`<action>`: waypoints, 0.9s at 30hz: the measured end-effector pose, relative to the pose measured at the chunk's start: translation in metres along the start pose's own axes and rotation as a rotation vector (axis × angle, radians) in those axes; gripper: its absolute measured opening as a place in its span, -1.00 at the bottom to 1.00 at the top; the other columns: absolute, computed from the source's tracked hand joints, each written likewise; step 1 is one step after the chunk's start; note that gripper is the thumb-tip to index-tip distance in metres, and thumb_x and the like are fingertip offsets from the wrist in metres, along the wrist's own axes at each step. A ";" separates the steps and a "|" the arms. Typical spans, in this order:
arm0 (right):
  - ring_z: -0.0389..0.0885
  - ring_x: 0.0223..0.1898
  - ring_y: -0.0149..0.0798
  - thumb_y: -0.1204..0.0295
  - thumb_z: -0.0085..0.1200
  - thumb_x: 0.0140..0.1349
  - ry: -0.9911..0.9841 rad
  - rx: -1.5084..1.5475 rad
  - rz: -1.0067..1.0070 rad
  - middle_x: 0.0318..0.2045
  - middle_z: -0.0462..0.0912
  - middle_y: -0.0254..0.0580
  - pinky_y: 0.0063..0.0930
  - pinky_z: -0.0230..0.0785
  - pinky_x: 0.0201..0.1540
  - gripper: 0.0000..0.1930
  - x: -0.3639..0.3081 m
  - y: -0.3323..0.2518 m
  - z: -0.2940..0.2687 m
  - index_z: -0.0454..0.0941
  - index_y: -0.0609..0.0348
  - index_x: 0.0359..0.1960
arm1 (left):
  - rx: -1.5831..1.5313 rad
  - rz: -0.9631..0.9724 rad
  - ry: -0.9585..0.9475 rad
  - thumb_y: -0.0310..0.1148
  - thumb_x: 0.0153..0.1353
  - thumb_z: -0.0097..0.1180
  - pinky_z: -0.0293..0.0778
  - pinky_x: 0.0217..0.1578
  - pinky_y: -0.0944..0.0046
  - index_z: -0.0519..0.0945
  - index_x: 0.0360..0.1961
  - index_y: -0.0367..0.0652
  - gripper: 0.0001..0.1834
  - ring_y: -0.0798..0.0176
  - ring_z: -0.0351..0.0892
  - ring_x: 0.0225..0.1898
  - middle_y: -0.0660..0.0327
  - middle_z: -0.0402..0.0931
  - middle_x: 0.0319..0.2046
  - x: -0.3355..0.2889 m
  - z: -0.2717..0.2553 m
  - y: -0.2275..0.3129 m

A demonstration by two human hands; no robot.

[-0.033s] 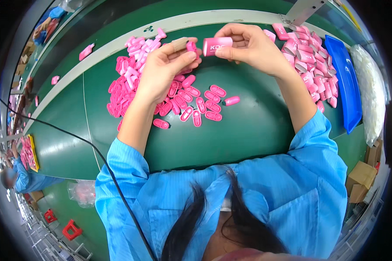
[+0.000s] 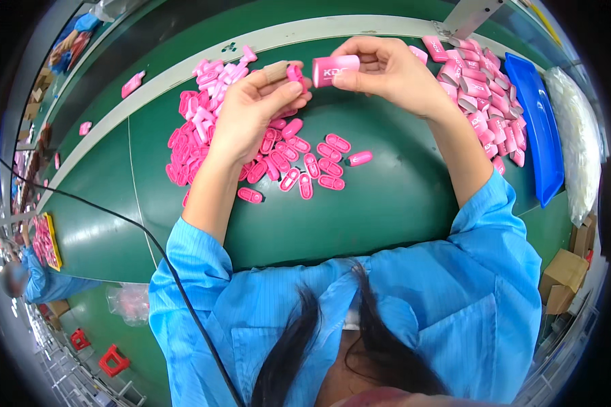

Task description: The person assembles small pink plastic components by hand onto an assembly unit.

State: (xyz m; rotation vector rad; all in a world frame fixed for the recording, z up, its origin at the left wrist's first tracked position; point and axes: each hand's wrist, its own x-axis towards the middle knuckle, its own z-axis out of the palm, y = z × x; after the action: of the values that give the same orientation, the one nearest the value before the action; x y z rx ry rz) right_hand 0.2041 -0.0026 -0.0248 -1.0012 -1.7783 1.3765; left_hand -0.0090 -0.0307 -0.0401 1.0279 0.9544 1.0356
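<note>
Between the thumb and fingers of my left hand (image 2: 251,105) is a small dark-pink oval end piece (image 2: 295,73); one of that hand's fingers wears a tan wrap. My right hand (image 2: 390,71) pinches a pink hollow sleeve (image 2: 324,72) with white lettering, held level. The sleeve's left end faces the end piece, with a narrow gap between them. Below my hands, loose pink oval pieces (image 2: 330,150) lie on the green table (image 2: 360,217). A heap of dark-pink pieces (image 2: 183,159) and a lighter pink heap (image 2: 217,78) sit beside my left forearm.
Many pink sleeves (image 2: 478,88) are piled at the right, beside a blue tray (image 2: 536,136) and a clear plastic bag (image 2: 574,146). A pale rail (image 2: 285,35) runs along the far edge. A black cable (image 2: 102,211) crosses the left side. Another person (image 2: 44,275) works at far left.
</note>
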 end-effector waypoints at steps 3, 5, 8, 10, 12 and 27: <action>0.53 -0.39 -0.52 0.34 0.19 0.05 -0.017 0.025 -0.077 -0.44 0.60 -0.31 -0.62 0.36 -0.40 -0.74 0.006 0.020 0.004 0.51 0.25 -0.29 | -0.045 -0.029 -0.033 -0.47 0.10 0.12 0.50 -0.20 0.38 0.48 -0.10 -0.36 -0.68 0.32 0.57 -0.30 0.11 0.56 -0.29 0.008 -0.005 -0.008; 0.51 -0.44 -0.53 0.34 0.19 0.06 -0.018 -0.015 0.013 -0.46 0.59 -0.30 -0.63 0.36 -0.42 -0.74 0.004 0.017 0.005 0.53 0.27 -0.29 | -0.039 -0.032 -0.012 -0.47 0.10 0.13 0.50 -0.22 0.40 0.49 -0.11 -0.36 -0.68 0.33 0.57 -0.31 0.11 0.57 -0.30 0.010 -0.004 -0.011; 0.49 -0.48 -0.51 0.36 0.16 0.08 -0.008 -0.028 0.099 -0.47 0.59 -0.29 -0.61 0.38 -0.42 -0.76 0.004 0.022 0.011 0.53 0.29 -0.30 | 0.062 0.094 0.051 -0.46 0.09 0.15 0.51 -0.24 0.43 0.52 -0.12 -0.35 -0.69 0.35 0.57 -0.30 0.11 0.57 -0.29 0.009 -0.001 -0.020; 0.47 -0.51 -0.52 0.38 0.15 0.10 -0.018 0.016 0.057 -0.48 0.59 -0.29 -0.62 0.37 -0.44 -0.78 0.002 0.030 0.016 0.53 0.29 -0.30 | 0.088 0.103 0.057 -0.46 0.09 0.15 0.52 -0.24 0.42 0.52 -0.12 -0.35 -0.69 0.36 0.57 -0.29 0.12 0.57 -0.28 0.005 0.002 -0.023; 0.47 -0.51 -0.52 0.38 0.14 0.10 -0.013 0.045 0.041 -0.48 0.59 -0.29 -0.63 0.37 -0.45 -0.78 -0.001 0.032 0.020 0.53 0.29 -0.30 | 0.115 0.131 0.077 -0.47 0.09 0.15 0.53 -0.24 0.40 0.53 -0.13 -0.36 -0.70 0.36 0.57 -0.28 0.12 0.57 -0.30 0.000 0.004 -0.026; 0.53 -0.42 -0.52 0.40 0.20 0.05 0.006 -0.087 -0.101 -0.46 0.61 -0.29 -0.64 0.41 -0.38 -0.74 0.000 0.029 0.025 0.54 0.31 -0.26 | 0.408 0.258 0.030 -0.46 0.02 0.23 0.51 -0.27 0.45 0.55 -0.17 -0.37 -0.67 0.39 0.57 -0.32 0.09 0.60 -0.33 -0.009 -0.010 -0.019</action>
State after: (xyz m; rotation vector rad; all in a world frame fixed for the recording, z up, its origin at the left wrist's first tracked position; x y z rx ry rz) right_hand 0.1876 -0.0094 -0.0585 -0.9459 -1.8724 1.2422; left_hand -0.0166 -0.0411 -0.0593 1.5077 1.1043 1.0923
